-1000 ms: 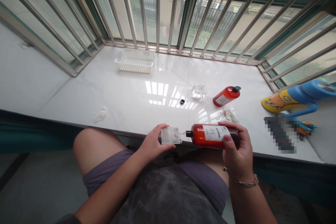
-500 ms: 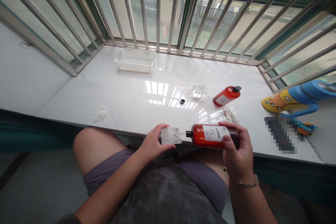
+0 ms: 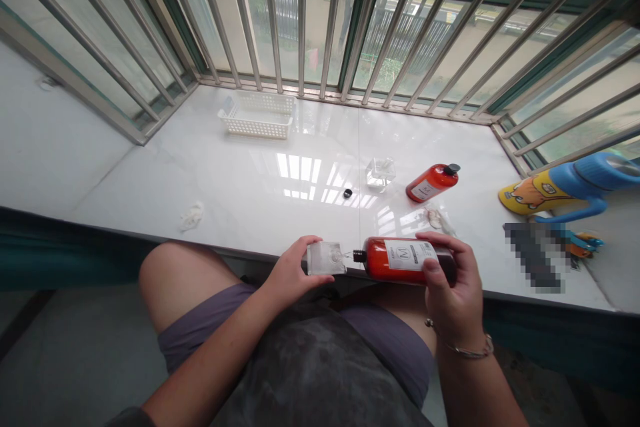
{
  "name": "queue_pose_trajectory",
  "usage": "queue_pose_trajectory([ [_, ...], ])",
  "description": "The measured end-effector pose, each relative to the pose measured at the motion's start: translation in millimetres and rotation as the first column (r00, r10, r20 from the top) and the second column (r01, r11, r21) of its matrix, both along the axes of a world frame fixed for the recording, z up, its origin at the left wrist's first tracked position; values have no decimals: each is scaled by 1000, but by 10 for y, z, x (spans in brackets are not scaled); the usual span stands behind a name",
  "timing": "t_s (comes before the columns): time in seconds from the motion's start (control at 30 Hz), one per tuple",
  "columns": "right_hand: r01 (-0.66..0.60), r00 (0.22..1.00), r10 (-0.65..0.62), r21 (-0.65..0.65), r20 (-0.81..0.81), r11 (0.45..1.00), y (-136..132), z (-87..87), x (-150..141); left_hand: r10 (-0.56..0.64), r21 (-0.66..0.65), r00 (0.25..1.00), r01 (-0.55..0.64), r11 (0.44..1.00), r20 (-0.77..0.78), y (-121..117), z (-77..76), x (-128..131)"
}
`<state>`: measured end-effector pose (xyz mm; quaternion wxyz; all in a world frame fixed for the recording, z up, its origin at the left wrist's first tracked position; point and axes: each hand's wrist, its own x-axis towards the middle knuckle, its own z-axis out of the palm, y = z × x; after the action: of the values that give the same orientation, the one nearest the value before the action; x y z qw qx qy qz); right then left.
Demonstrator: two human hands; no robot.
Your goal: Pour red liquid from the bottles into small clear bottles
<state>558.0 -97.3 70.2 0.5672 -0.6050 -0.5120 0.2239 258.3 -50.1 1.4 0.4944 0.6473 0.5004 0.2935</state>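
The left hand [image 3: 289, 271] grips a clear square glass bottle [image 3: 326, 259], the right hand [image 3: 450, 283] a glossy orange bottle [image 3: 400, 261]; a slip could spill them

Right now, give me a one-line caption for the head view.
Left hand holds a small clear glass bottle neck-to-neck with an orange bottle in the right hand, at a white marble sill.

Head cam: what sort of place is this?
Probably a home's enclosed balcony or window bay: steel bars across glass panes, a wide polished white ledge, and household things such as a white plastic basket.
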Motion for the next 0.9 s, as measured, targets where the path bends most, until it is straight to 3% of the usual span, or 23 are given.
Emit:
queue_pose_trajectory([
  [0.9,-28,1000,28,-7,2,1000,-26,57,-13,-4,18,1000,4,1000,1,-10,-27,3],
])
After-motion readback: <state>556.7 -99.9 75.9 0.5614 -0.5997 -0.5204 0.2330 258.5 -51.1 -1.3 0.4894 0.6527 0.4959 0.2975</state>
